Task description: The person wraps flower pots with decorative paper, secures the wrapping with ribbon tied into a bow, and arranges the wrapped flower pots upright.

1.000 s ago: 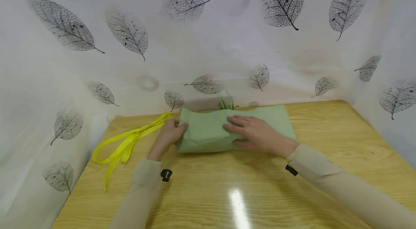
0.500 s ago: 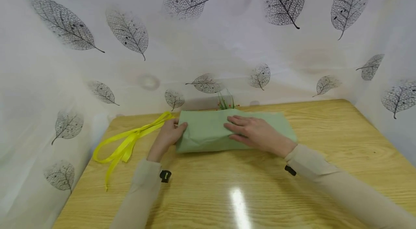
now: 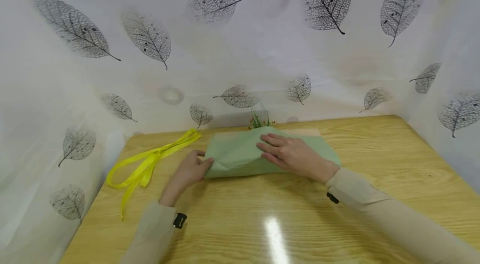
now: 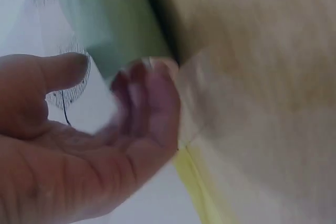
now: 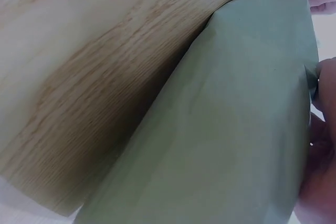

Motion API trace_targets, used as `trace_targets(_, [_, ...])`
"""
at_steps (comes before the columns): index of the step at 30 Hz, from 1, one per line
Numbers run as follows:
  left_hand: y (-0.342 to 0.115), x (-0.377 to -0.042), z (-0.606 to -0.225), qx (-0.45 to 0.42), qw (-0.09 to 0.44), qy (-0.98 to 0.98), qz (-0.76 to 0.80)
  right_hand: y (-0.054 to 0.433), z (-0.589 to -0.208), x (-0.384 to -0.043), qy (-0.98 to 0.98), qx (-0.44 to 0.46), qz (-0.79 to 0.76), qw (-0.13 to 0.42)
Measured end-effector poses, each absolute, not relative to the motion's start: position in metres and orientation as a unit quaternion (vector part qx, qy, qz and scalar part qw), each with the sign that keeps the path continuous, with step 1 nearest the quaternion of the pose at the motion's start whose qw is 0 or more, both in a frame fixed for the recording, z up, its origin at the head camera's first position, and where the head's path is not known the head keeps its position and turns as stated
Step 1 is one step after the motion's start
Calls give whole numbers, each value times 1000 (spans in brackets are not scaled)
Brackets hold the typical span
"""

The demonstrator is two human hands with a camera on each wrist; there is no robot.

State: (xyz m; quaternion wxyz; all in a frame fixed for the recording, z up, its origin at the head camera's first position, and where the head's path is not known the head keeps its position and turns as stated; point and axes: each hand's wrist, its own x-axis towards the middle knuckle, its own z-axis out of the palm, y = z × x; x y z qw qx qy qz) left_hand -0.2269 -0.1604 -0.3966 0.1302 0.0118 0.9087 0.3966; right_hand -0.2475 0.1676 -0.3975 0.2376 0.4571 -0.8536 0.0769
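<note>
A folded sheet of pale green wrapping paper (image 3: 232, 153) lies across the far middle of the table, bulging up at its centre. My right hand (image 3: 292, 153) presses down on it from the right, fingers extended over the bulge. At the paper's left end is my left hand (image 3: 189, 170), its thumb and fingertips right at the corner. In the left wrist view, the thumb and loosely curled fingers of the left hand (image 4: 121, 114) stand apart, with the green paper (image 4: 118, 14) just beyond them. The right wrist view shows the paper's (image 5: 210, 108) near side sloping down to the wood.
A looped yellow ribbon (image 3: 150, 160) lies on the wooden table (image 3: 225, 222) to the left. Green leaves with small red berries (image 3: 258, 121) show behind the paper. A peach-coloured strip (image 3: 303, 132) shows along its far edge. White leaf-patterned cloth (image 3: 240, 56) surrounds the table.
My left hand has moved back and slightly left, down to the paper's near left corner. The paper's far edge has dropped, baring the peach strip. My right hand has barely moved.
</note>
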Motion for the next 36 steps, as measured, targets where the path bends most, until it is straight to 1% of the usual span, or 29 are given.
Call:
trace_targets(3, [-156,-212,-399,-5,102,910,401,166,-398,-247,-853,457,73,243])
trace_targets(5, [-150,-200,-400,-45,99,892,440,166,-399,-246,-852,458,71,244])
trace_targets(7, [-141,-187,-400,-98,111,843,517,167,-399,-245,-851,458,73,246])
trace_targets(10, [-127,-169,-400,-174,156,714,660,169,-398,-245,-853,455,78,245])
trace_targets(12, [-120,-161,-400,-201,169,642,721,170,-398,-244,-856,451,83,239])
trace_targets(14, [-116,-156,-400,-214,166,603,750,170,-397,-245,-860,449,85,230])
trace_targets(19, [-113,-156,-397,-223,134,574,777,166,-395,-246,-864,445,81,222])
trace_targets(24, [-111,-158,-394,-240,116,527,807,167,-394,-247,-863,433,79,247])
trace_targets(27, [-107,-160,-394,-227,147,469,841,169,-394,-247,-864,428,79,254])
trace_targets(31, [-95,-165,-396,-188,217,418,862,170,-395,-246,-872,419,88,237])
trace_targets(34, [-77,-170,-399,-161,236,429,857,171,-396,-245,-879,411,97,222])
trace_targets(36, [-63,-173,-402,-156,232,445,851,172,-397,-245,-881,406,108,216])
